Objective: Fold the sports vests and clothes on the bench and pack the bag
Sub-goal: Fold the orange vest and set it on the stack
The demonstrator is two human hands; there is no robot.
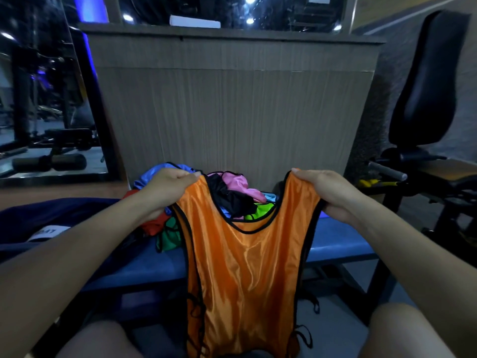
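An orange sports vest point(245, 267) with black trim hangs upright in front of me, held by its two shoulder straps. My left hand point(167, 189) grips the left strap and my right hand point(327, 192) grips the right strap. Its lower hem drops between my knees. Behind it, a heap of vests point(232, 195) in pink, black, green, blue and red lies on the blue bench point(338, 244). A dark navy bag point(38, 218) with a white label sits at the bench's left end.
A grey wooden counter point(232, 104) stands right behind the bench. A black padded exercise seat point(428, 86) is on the right. On the left, a mirror shows gym equipment point(51, 158). My bare knees are at the bottom of the view.
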